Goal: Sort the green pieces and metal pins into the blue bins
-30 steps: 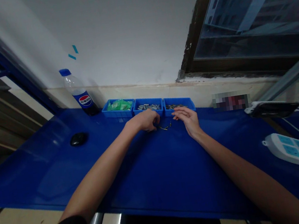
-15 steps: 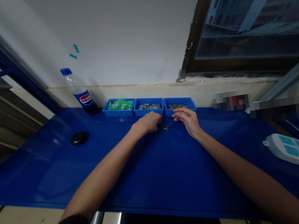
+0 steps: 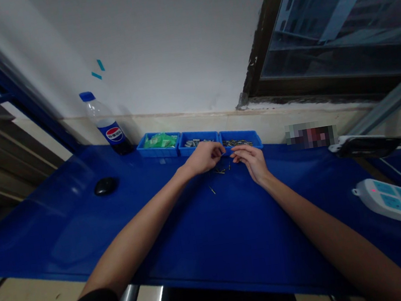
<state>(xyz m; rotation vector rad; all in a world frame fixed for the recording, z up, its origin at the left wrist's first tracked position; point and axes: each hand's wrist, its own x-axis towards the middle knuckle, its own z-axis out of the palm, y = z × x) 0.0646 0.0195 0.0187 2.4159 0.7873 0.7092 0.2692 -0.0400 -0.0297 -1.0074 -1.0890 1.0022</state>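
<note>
My left hand (image 3: 204,158) is closed in a pinch in front of the middle blue bin (image 3: 181,146), its fingertips pointing toward my right hand. Facing it, a small gap apart, my right hand (image 3: 251,159) also pinches, in front of the right blue bin (image 3: 254,135). Whatever either hand holds is too small to make out. Below and between them lie several thin brass-coloured pins (image 3: 220,171) on the blue table (image 3: 232,236). One more pin (image 3: 212,190) lies nearer to me. Short grey metal pieces (image 3: 194,143) fill the middle bin, and thin metal pins (image 3: 237,142) the right one.
Green plastic packets (image 3: 161,140) lie in the left bin. A cola bottle (image 3: 109,129) stands behind a black mouse (image 3: 105,186). To the right are a white power strip (image 3: 400,203) and a dark device on a stand (image 3: 371,145). A wall rises behind the bins.
My left hand has lifted from the pins and moved right, toward my right hand, its fingertips now showing. A pin on the table nearer to me is now visible. My right hand has barely moved.
</note>
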